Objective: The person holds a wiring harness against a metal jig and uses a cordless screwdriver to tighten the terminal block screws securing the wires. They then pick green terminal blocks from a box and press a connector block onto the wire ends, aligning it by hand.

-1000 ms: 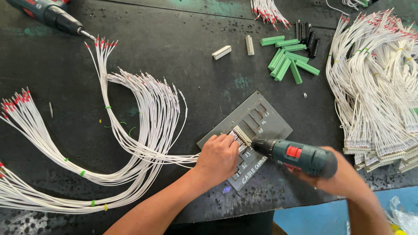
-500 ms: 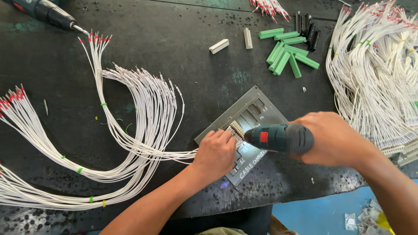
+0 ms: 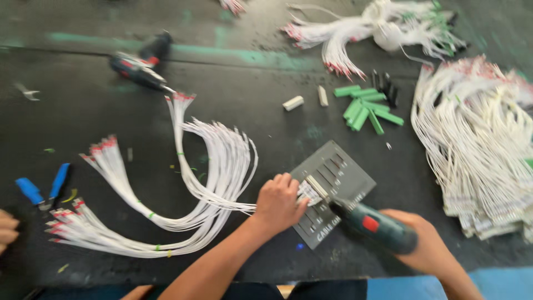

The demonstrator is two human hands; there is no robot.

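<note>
Left hand (image 3: 279,201) presses white connector (image 3: 312,190) onto grey slotted plate (image 3: 332,189) at lower centre; right hand (image 3: 423,243) closed round green electric screwdriver (image 3: 373,225); white wire bundle (image 3: 183,191) lies left on dark tabletop (image 3: 83,111).

Two electric screwdrivers counted: one held (image 3: 375,226), one lying at bench far edge (image 3: 139,68). One grey slotted jig plate (image 3: 332,190). One blue-handled pliers (image 3: 43,189) near left edge. Two white blocks (image 3: 293,103) (image 3: 322,95). About seven green blocks (image 3: 367,105); exact count blurred.

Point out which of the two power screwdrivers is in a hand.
The green screwdriver in the right hand, tip at the grey slotted plate. The other screwdriver lies untouched at the table's far left.
</note>
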